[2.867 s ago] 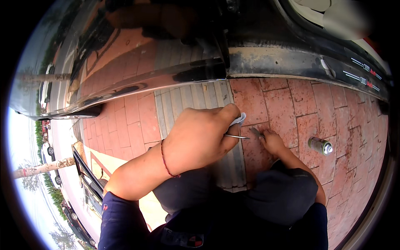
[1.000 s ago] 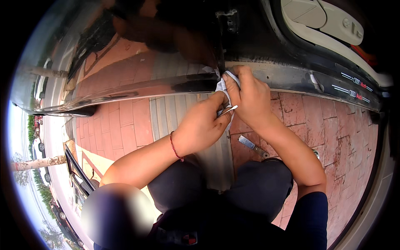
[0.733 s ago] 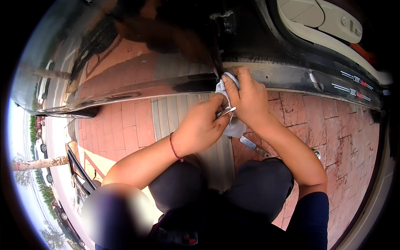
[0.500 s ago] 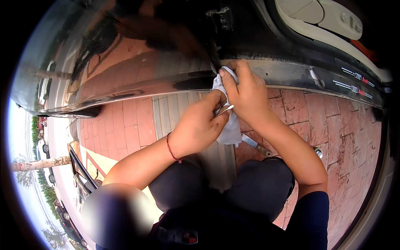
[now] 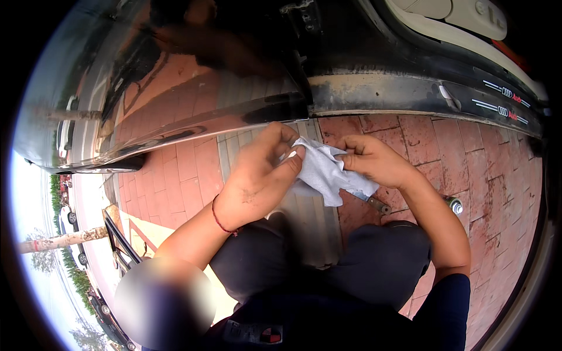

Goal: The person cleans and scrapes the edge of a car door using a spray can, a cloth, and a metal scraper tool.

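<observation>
In the head view, a whitish cloth (image 5: 328, 175) is held up between 2 bare hands, above the brick paving (image 5: 474, 152) and just below the bottom edge of a black car panel (image 5: 175, 111). Its upper left part is grasped by the left hand (image 5: 257, 172), between thumb and bent fingers; a small white tip is also seen at that thumb, but what it belongs to cannot be told. The right side of the cloth is pinched by the right hand (image 5: 377, 159), with its lower part left hanging in folds. Below it, a flat metal scraper (image 5: 380, 206) on the paving is partly covered from view. Farther right, a spray can (image 5: 453, 205) is partly hidden by the right forearm. A scuffed black sill (image 5: 374, 92) is shown above the right hand, and a red cord (image 5: 218, 219) is worn on the left wrist.
</observation>
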Available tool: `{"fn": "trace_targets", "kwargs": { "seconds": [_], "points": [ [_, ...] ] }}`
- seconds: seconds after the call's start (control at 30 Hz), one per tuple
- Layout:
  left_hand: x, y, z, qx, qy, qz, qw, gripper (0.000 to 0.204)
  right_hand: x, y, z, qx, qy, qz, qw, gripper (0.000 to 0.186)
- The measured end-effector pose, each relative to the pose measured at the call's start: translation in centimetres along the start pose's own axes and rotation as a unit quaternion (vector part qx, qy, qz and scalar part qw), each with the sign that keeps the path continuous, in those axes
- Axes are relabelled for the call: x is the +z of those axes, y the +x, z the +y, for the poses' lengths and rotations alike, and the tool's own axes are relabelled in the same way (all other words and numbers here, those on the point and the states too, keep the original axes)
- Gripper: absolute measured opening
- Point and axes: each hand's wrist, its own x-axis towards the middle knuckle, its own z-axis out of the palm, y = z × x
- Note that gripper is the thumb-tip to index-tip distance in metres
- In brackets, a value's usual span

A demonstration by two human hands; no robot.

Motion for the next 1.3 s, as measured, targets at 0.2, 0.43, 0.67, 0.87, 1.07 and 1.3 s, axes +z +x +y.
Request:
{"fn": "trace_targets", "kwargs": {
  "seconds": [0.2,0.43,0.67,0.87,1.07,1.3],
  "points": [
    [0.3,0.1,1.1,-0.023,0.022,-0.097,0.995,0.013,-1.9,-3.0,12.2,0.053,-0.158,0.126,0.978,0.033],
    [0.2,0.1,-1.7,-0.006,0.169,-0.273,0.947,0.010,-1.1,-8.7,24.8,0.098,-0.528,0.236,0.810,0.036],
    [1.4,1.5,-1.3,-0.060,0.102,-0.226,0.967,0.014,-0.4,-6.1,23.9,0.062,-0.401,0.274,0.872,0.035],
    [2.3,2.7,-2.1,-0.106,0.023,-0.208,0.972,0.015,-1.2,-4.2,5.7,-0.035,0.003,0.152,0.988,0.021],
    [2.1,2.9,-1.9,0.011,0.046,-0.213,0.976,0.014,-3.6,-2.1,6.0,-0.024,-0.397,0.084,0.914,0.028],
    [1.0,2.3,-1.2,0.015,0.089,-0.220,0.971,0.017,-0.2,-5.4,28.0,0.144,-0.641,0.131,0.742,0.046]
  ]
}}
